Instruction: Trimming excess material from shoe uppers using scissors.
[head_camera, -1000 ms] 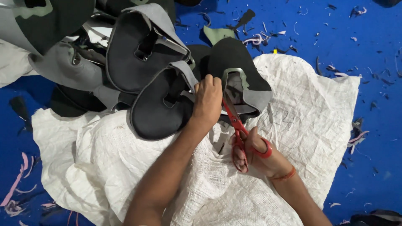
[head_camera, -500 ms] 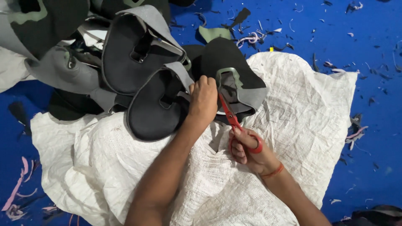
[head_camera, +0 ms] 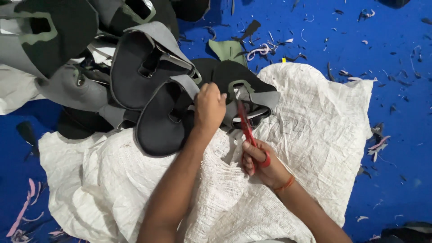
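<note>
Red-handled scissors (head_camera: 249, 130) sat in the closed right hand (head_camera: 257, 163), blades pointing toward twelve o'clock into a black padded piece with grey edging (head_camera: 245, 96). The left hand (head_camera: 209, 108), at nine o'clock from the blades, gripped that piece. Both rested on a white woven sack (head_camera: 310, 135) over the blue floor (head_camera: 396, 54), scraps scattered around.

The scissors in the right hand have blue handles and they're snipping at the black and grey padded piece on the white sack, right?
Not quite: the head view shows red-handled scissors, not blue. The right hand holds them at the black and grey padded piece on the white woven sack.
</note>
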